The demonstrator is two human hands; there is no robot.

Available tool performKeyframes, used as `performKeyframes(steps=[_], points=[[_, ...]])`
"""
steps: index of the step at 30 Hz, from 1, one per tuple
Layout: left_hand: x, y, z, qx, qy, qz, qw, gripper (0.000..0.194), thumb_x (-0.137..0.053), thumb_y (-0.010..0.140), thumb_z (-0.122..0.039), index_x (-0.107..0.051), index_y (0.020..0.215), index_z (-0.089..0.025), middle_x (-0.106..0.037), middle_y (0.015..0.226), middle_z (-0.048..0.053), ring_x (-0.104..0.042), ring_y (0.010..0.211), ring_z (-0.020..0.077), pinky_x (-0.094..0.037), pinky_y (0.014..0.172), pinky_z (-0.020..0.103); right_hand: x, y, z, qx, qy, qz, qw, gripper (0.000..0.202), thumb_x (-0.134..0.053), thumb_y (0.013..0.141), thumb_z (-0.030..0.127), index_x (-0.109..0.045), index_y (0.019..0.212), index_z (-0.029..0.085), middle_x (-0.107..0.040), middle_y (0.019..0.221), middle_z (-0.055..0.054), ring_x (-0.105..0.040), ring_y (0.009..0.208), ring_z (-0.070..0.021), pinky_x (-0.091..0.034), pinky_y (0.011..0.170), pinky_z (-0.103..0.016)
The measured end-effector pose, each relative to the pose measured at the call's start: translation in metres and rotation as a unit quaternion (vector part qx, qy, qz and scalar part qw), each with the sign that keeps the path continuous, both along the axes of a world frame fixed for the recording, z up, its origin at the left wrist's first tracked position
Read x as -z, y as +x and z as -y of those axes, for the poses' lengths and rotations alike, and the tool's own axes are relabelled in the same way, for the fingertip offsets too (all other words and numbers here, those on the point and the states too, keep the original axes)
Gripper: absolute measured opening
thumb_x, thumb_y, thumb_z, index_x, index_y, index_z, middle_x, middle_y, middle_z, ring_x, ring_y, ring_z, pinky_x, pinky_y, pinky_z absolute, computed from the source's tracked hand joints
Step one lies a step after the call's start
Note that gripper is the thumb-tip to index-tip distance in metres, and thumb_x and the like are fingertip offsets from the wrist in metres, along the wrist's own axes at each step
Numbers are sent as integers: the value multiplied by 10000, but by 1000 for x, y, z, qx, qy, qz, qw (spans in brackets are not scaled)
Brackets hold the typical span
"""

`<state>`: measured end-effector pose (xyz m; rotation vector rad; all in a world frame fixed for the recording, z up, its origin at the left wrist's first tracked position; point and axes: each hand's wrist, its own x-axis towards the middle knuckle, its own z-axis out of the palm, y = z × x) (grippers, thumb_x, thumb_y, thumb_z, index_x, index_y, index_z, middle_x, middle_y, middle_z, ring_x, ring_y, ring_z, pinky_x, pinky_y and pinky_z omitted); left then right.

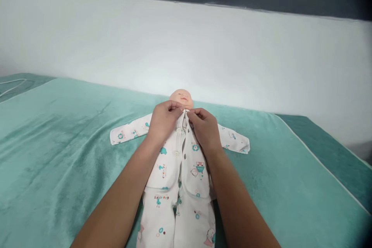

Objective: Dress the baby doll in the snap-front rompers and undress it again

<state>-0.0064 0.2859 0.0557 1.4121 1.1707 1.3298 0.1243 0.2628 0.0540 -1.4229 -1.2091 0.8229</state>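
Observation:
A baby doll (pixel 182 96) lies on its back, dressed in a white baby jacket (pixel 164 162) printed with teal and red animals. Matching trousers (pixel 159 217) cover its legs. At the doll's neck, my left hand (pixel 167 118) pinches the left front edge of the jacket near the collar. Opposite it, my right hand (pixel 203 124) pinches the other front edge, close to the left fingertips. Below the hands the two fronts hang slightly apart, with buttons down the left edge. Both sleeves stretch out sideways. My fingers partly hide the collar.
A teal plush blanket (pixel 72 135) with soft folds lies under the doll. Behind the head rises a white wall (pixel 186 46) with a dark band above. A white wire-like loop (pixel 13 83) rests at the far left. Darker teal cloth (pixel 319 139) shows at the right.

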Motion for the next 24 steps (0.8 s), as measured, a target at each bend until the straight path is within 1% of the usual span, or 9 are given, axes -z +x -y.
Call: performKeyframes(steps=[4,7,10,13,17,21,24], points=[[2,1,0,17,-6,-7,1000,171,-672,793,-329,-729,825,-171,-725,811,42,-635,760,171,-463,722,286,13,6,-1,-11,21,-79,997,182,-682,751,370,-688,780,190,-683,760,3,-551,662,-131,-418,647,-262],[1,1,1,18,-12,4,1000,152,-670,789,-303,-724,832,-167,-727,837,49,-642,787,172,-469,749,292,16,8,-3,-29,32,-107,993,165,-687,758,357,-689,777,193,-690,768,4,-565,664,-126,-439,663,-261],[-1,2,2,20,-31,18,999,109,-666,766,-247,-711,824,-166,-710,808,39,-621,748,155,-459,714,283,14,8,-3,-36,45,-85,995,131,-701,755,321,-697,768,192,-715,814,-7,-618,746,-142,-471,735,-271],[-1,2,3,35,-52,41,997,96,-650,751,-205,-695,827,-170,-682,758,20,-593,690,134,-446,673,271,13,7,-2,-43,59,-70,995,101,-705,754,292,-710,770,192,-741,895,-23,-659,842,-163,-488,806,-287],[0,1,3,47,-54,24,997,117,-636,744,-169,-686,849,-177,-682,795,19,-609,721,136,-450,691,273,14,9,-2,-62,57,-72,994,109,-704,770,303,-723,774,196,-747,880,-21,-665,830,-161,-497,785,-286],[3,-1,1,59,-48,3,997,189,-626,779,-206,-665,964,-201,-678,818,20,-621,751,156,-455,706,290,14,11,-3,-76,53,-63,994,105,-723,760,305,-732,778,202,-742,841,-14,-664,811,-163,-501,773,-294],[4,-2,1,59,-29,-28,997,207,-578,827,-240,-649,1022,-227,-651,772,7,-602,734,157,-445,692,289,13,11,-3,-81,59,-50,994,86,-722,763,290,-743,789,210,-747,887,-18,-673,852,-174,-510,795,-307]])
